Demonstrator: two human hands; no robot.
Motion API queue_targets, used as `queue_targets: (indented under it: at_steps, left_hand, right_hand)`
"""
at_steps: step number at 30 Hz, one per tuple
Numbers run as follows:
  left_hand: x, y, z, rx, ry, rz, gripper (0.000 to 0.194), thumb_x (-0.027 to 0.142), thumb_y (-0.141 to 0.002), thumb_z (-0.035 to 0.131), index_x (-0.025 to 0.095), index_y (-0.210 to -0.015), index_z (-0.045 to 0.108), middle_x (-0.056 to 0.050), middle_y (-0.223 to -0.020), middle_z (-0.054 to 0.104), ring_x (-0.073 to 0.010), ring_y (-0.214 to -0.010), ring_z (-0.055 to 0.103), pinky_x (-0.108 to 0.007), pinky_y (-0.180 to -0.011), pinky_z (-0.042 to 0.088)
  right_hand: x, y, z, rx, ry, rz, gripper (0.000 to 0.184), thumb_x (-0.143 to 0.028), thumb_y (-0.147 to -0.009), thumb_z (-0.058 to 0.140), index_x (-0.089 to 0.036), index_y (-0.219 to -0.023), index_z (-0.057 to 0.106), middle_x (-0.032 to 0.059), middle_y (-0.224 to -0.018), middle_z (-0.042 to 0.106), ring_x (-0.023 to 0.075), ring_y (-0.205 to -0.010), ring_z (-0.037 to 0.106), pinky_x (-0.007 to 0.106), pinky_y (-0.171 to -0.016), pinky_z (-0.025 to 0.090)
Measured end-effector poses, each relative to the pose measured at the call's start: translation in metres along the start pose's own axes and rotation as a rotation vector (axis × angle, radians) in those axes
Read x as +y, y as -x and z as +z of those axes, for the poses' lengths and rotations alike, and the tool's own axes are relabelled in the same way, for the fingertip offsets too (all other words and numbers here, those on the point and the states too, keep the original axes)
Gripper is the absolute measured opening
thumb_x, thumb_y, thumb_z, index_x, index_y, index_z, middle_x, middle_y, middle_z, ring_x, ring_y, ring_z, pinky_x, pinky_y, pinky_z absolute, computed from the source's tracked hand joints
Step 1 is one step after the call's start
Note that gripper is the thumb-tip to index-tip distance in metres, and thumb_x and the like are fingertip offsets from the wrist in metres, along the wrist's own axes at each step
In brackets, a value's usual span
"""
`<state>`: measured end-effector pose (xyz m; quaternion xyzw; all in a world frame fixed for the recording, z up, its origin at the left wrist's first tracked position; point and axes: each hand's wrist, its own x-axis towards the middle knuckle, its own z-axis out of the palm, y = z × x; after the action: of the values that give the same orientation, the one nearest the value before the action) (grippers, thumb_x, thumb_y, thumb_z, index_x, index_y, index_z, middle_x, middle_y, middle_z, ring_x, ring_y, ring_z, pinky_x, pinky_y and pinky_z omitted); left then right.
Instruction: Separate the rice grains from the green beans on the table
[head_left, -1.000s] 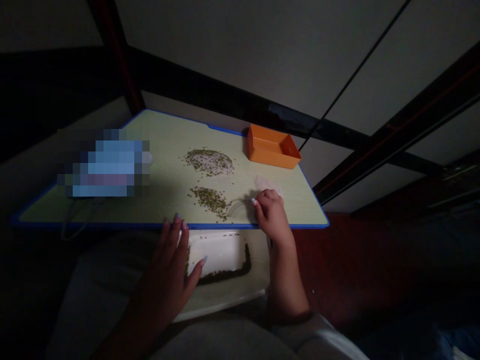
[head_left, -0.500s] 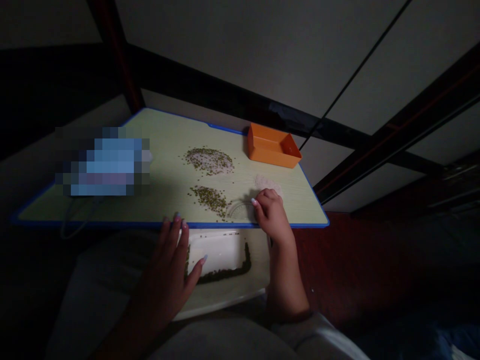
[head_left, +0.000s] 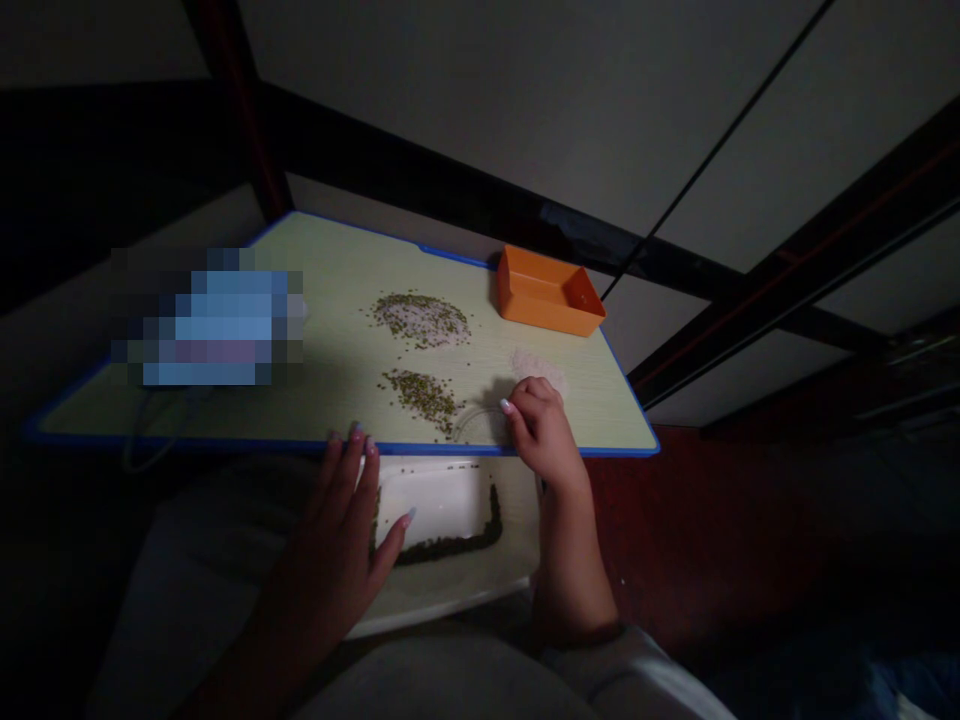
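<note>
My right hand is closed on a clear plastic protractor, whose curved edge lies on the table by a pile of green mung beans. A small heap of white rice sits just beyond my knuckles. Farther back is a mixed pile of rice and mung beans. My left hand is open, its fingertips at the table's near edge and its thumb over a white tray. Mung beans line the bottom edges of that tray, below the table edge.
The pale table has a blue rim. An orange box stands at its back right. On the left lies a blurred-out blue object with a thin cord near it. Cabinet panels rise behind the table.
Both hands stay in nearly the same place, the right one still on the protractor. The view shifts very slightly; the piles look unchanged.
</note>
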<state>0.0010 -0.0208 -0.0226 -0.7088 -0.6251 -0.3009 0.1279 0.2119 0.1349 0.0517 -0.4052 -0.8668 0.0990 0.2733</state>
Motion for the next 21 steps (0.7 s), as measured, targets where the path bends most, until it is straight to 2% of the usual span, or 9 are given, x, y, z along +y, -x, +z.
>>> queue_targets:
  at_steps: [11,21]
  left_hand:
    - [-0.001,0.001,-0.001,-0.001,0.015,-0.004,0.086,0.034,-0.088,0.056,0.009,-0.155,0.008,-0.027,-0.156,0.031,-0.0385,-0.152,0.016,-0.058,-0.113,0.039]
    - [-0.001,0.002,-0.001,-0.011,0.009,-0.016,0.086,0.035,-0.089,0.055,0.01,-0.155,0.007,-0.026,-0.158,0.029,-0.0378,-0.152,0.016,-0.057,-0.113,0.039]
  right_hand:
    - [-0.003,0.0,-0.001,0.034,0.054,0.038,0.031,-0.03,-0.099,0.041,-0.021,-0.072,0.054,0.006,-0.088,0.059,0.0213,-0.091,0.05,0.036,-0.084,0.037]
    - [0.01,0.001,0.001,0.113,0.004,0.046,0.032,-0.032,-0.098,0.041,-0.022,-0.068,0.046,0.005,-0.082,0.056,0.0207,-0.085,0.049,0.035,-0.079,0.037]
